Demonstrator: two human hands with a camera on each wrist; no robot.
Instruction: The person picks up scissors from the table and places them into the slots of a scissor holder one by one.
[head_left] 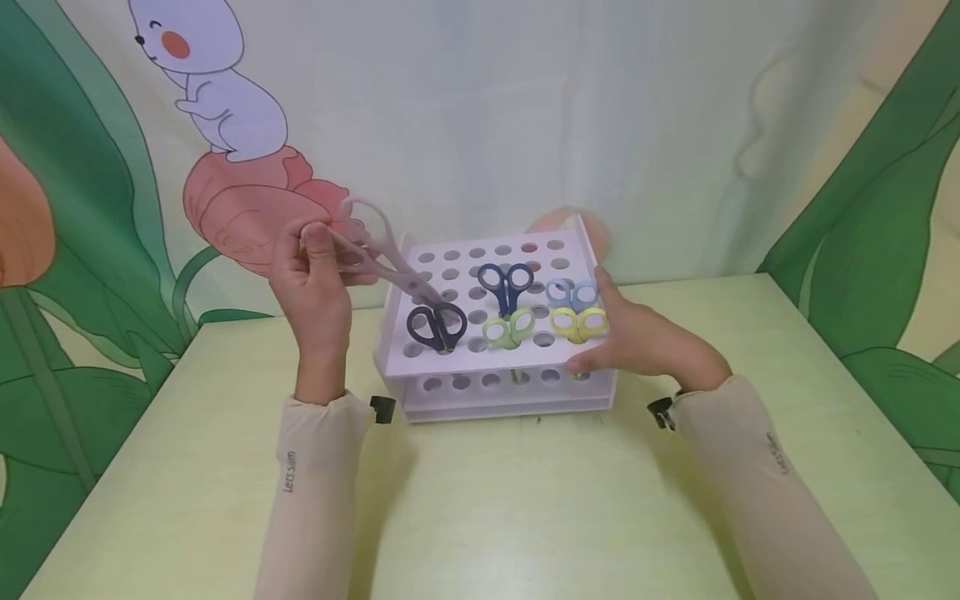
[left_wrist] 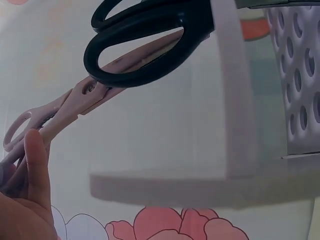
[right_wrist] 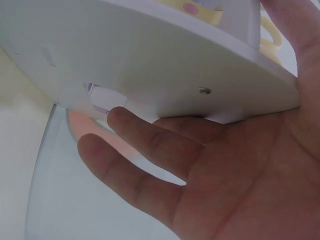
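Observation:
My left hand (head_left: pixel 318 283) grips one handle of a pair of pale pink scissors (head_left: pixel 378 258). Their blades point down to the right, overlapping the rack's left side near the black-handled scissors (head_left: pixel 437 325). In the left wrist view, the pink scissors (left_wrist: pixel 75 102) pass behind a dark handle loop (left_wrist: pixel 135 75). My right hand (head_left: pixel 645 337) holds the right side of the white rack (head_left: pixel 450 360), thumb at its front edge. From the right wrist, fingers (right_wrist: pixel 150 180) extend along the rack's side panel (right_wrist: pixel 140 65).
Handles of navy scissors (head_left: pixel 507 283), green scissors (head_left: pixel 510 327), light blue scissors (head_left: pixel 572 293) and yellow scissors (head_left: pixel 577 323) stick up from the rack's round holes. The rack stands on a pale green table (head_left: pixel 480 500), before a printed curtain (head_left: pixel 465 125).

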